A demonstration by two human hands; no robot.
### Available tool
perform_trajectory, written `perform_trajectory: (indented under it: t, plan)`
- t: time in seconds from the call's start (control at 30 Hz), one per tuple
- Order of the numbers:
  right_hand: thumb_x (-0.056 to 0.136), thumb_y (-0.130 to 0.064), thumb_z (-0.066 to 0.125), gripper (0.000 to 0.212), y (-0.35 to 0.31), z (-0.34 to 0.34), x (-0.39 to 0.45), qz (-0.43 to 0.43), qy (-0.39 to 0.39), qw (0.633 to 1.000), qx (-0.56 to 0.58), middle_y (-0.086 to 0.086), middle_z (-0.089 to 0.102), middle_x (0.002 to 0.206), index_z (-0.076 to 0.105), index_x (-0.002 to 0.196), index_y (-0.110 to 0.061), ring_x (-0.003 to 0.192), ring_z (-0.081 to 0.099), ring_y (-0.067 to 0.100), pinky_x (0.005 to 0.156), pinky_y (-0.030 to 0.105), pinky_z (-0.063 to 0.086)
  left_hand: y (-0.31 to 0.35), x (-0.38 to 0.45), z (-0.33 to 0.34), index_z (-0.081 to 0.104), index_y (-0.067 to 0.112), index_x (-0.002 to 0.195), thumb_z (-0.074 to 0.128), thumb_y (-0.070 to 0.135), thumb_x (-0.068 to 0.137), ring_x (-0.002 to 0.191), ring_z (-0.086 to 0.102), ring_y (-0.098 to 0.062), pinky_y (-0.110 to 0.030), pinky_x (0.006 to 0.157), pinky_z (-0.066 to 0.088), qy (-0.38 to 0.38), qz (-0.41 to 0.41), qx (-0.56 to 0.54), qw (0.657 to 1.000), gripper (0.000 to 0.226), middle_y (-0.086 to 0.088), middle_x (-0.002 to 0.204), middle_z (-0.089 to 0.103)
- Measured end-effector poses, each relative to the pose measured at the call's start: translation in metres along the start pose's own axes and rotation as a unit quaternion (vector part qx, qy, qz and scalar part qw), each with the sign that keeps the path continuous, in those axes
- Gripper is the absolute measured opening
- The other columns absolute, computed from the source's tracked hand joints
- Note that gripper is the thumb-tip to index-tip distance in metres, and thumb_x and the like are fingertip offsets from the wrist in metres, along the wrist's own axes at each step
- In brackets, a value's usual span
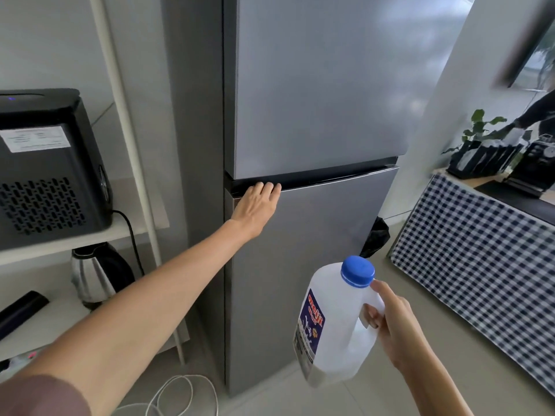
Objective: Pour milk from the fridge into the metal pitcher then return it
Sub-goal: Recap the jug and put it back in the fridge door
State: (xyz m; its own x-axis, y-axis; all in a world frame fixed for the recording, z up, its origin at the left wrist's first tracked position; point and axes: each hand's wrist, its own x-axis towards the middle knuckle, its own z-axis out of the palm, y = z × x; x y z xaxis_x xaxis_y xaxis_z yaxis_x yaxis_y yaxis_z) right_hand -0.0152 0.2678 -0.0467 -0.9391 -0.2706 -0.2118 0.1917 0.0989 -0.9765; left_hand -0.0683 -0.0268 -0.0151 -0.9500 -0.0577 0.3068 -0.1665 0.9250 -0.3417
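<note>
Head view: milk jug (333, 325), translucent white plastic, blue screw cap (358, 271) fitted, blue and red label on its side. Right grip (393, 322) is clenched around the jug handle; the jug hangs upright, clear of the floor. Contents level cannot be told. Left grip (258, 202) is released, fingers hooked over the top edge of the lower fridge door (315, 250). Both fridge doors are closed. Checked cloth (480, 250) hangs right of the jug, well apart.
</note>
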Motion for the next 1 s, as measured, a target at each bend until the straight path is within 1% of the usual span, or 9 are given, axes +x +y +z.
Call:
perform_trajectory:
  t: [0.1, 0.23, 0.3, 0.5, 0.63, 0.73, 0.8, 0.9, 1.0]
  plan:
    - [0.07, -0.045, 0.056, 0.059, 0.006, -0.001, -0.007, 0.009, 0.012, 1.0, -0.003, 0.015, 0.018, 0.071, 0.04, 0.07, 0.012, 0.063, 0.018, 0.02, 0.062, 0.035, 0.018, 0.005, 0.001, -0.01, 0.024, -0.003, 0.141, 0.068, -0.007, 0.07, 0.112, 0.044, -0.029, -0.033, 0.092, 0.038, -0.022, -0.014, 0.011, 1.0, 0.083, -0.017, 0.127, 0.042]
    - [0.077, -0.042, 0.056, 0.044, 0.013, -0.007, -0.018, 0.013, 0.017, 1.0, -0.002, 0.012, 0.02, 0.069, 0.043, 0.072, -0.001, 0.059, 0.02, 0.017, 0.062, 0.034, 0.018, 0.012, 0.0, -0.026, 0.039, -0.001, 0.124, 0.065, -0.011, 0.068, 0.11, 0.045, -0.028, -0.032, 0.088, 0.038, -0.043, -0.045, -0.005, 0.998, 0.062, -0.017, 0.122, 0.044]
    - [0.084, -0.037, 0.055, 0.036, 0.015, -0.011, -0.022, 0.013, 0.017, 1.0, -0.001, 0.014, 0.018, 0.072, 0.043, 0.075, -0.005, 0.061, 0.019, 0.017, 0.061, 0.034, 0.018, 0.015, 0.001, -0.03, 0.039, -0.001, 0.123, 0.066, -0.011, 0.069, 0.109, 0.045, -0.028, -0.032, 0.087, 0.038, -0.047, -0.054, -0.007, 0.997, 0.061, -0.017, 0.122, 0.044]
    - [0.078, -0.042, 0.058, 0.041, 0.014, -0.027, -0.029, 0.011, 0.011, 1.0, -0.003, 0.016, 0.018, 0.074, 0.047, 0.074, -0.003, 0.066, 0.017, 0.022, 0.061, 0.034, 0.018, 0.04, -0.017, -0.034, 0.041, 0.001, 0.122, 0.068, -0.005, 0.071, 0.104, 0.046, -0.025, -0.03, 0.085, 0.038, -0.015, -0.065, -0.024, 0.997, 0.058, -0.013, 0.117, 0.046]
    - [0.069, -0.045, 0.06, 0.05, 0.013, -0.042, -0.038, 0.004, 0.013, 1.0, -0.006, 0.015, 0.018, 0.072, 0.043, 0.069, 0.002, 0.064, 0.017, 0.021, 0.062, 0.034, 0.017, 0.079, -0.042, -0.047, 0.029, -0.006, 0.138, 0.066, -0.007, 0.073, 0.109, 0.046, -0.027, -0.032, 0.092, 0.04, 0.022, -0.02, -0.034, 0.999, 0.075, -0.017, 0.124, 0.046]
    - [0.082, -0.039, 0.058, 0.037, 0.014, -0.059, -0.048, 0.0, 0.023, 1.0, -0.001, 0.012, 0.02, 0.067, 0.044, 0.074, -0.006, 0.062, 0.018, 0.02, 0.062, 0.034, 0.019, 0.102, -0.058, -0.058, 0.034, -0.002, 0.142, 0.077, 0.007, 0.07, 0.114, 0.053, -0.027, -0.036, 0.106, 0.038, 0.067, 0.012, 0.008, 0.998, 0.084, -0.014, 0.126, 0.055]
    - [0.085, -0.036, 0.057, 0.031, 0.016, -0.071, -0.055, -0.002, 0.033, 0.999, 0.0, 0.01, 0.021, 0.065, 0.045, 0.076, -0.008, 0.063, 0.017, 0.02, 0.062, 0.034, 0.02, 0.109, -0.068, -0.07, 0.037, 0.005, 0.143, 0.08, 0.027, 0.07, 0.126, 0.048, -0.03, -0.045, 0.113, 0.027, 0.102, 0.004, -0.002, 0.995, 0.087, -0.016, 0.133, 0.053]
    - [0.085, -0.036, 0.056, 0.027, 0.02, -0.09, -0.066, -0.003, 0.047, 0.999, -0.01, 0.009, 0.023, 0.064, 0.048, 0.078, -0.011, 0.059, 0.019, 0.017, 0.063, 0.034, 0.021, 0.115, -0.08, -0.087, 0.025, 0.008, 0.148, 0.053, 0.055, 0.087, 0.141, 0.027, -0.035, -0.052, 0.116, 0.012, 0.106, -0.023, -0.061, 0.992, 0.082, -0.022, 0.149, 0.034]
    - [0.085, -0.037, 0.055, 0.026, 0.026, -0.112, -0.081, -0.002, 0.062, 0.998, -0.019, 0.009, 0.024, 0.063, 0.051, 0.08, -0.012, 0.058, 0.021, 0.016, 0.064, 0.034, 0.021, 0.134, -0.092, -0.096, 0.018, 0.007, 0.15, 0.043, 0.054, 0.093, 0.144, 0.017, -0.033, -0.041, 0.118, 0.012, 0.084, 0.013, -0.18, 0.98, 0.079, -0.022, 0.153, 0.024]
